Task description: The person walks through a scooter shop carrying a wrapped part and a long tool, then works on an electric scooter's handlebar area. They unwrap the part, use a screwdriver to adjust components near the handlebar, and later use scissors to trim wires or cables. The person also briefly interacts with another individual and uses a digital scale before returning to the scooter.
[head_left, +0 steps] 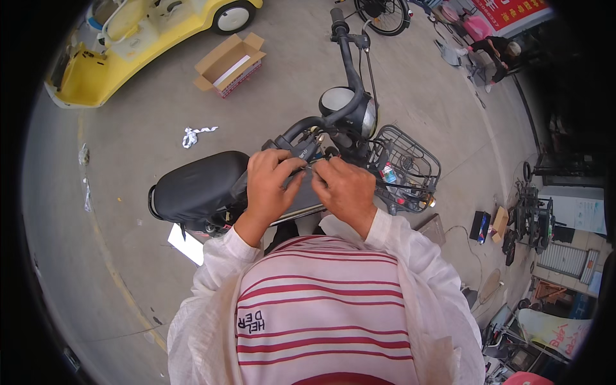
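Over the middle of a black electric scooter, my left hand [269, 183] and my right hand [343, 189] work close together, fingers bent and pinched around something small and thin, too small to name. Just beyond them are the dark frame and handlebar [343, 58], with a headlight [337, 99]. The black padded seat [196, 186] lies to the left of my left hand. To the right of my right hand is a wire basket [417, 160] holding a small bottle [389, 174] and other small items. My fingers partly hide what lies under them.
A yellow vehicle [147, 35] and an open cardboard box [231, 67] stand beyond the scooter. Crumpled white scraps [191, 136] and a white board [183, 242] lie on the floor. At right are a seated person [497, 54], small boxes [500, 224] and scooter frames [532, 218].
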{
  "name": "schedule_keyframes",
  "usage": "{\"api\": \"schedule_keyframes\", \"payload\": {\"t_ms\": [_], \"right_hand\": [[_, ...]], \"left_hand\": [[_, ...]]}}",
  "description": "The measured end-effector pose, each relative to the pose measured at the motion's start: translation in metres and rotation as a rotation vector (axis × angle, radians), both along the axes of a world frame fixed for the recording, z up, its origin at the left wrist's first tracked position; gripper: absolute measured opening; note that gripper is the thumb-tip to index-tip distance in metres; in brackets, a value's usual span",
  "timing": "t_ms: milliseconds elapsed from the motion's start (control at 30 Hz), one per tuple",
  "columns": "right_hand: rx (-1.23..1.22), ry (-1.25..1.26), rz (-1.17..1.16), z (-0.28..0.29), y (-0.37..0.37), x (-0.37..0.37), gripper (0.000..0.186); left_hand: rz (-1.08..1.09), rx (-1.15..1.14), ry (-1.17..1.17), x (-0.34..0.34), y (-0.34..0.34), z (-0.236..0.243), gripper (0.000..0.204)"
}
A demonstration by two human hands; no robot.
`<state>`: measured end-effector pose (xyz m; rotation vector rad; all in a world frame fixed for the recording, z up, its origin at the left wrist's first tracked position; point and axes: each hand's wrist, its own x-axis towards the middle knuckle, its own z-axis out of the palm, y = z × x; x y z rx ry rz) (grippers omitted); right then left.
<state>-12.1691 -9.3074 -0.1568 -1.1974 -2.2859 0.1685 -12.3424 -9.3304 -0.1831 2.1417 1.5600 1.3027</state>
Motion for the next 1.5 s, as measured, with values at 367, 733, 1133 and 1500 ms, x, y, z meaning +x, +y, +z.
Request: {"api": "schedule_keyframes", "payload": {"t_ms": [367,733,1133,1500], "right_hand": [[0.252,-0.141,0.104,-0.013,0.011,0.001,0.015],[0.333,-0.173,0.153,-0.020,0.010,0.010,0.018],[0.112,-0.027,0.114,-0.025,0.005,0.008,0.012],[-0.161,0.042,0.111,-0.019,0.020,0.023,0.015]], "left_hand": [[0.011,-0.065,-0.040,-0.003,0.007,0.008,0.016],[-0.059,0.006,0.156,-0.007,0.004,0.018,0.016],[0.048,-0.431,0.352,-0.038,0.014,0.007,0.089],[0.015,-0.424,0.274,-0.036,0.016,0.012,0.086]]}}
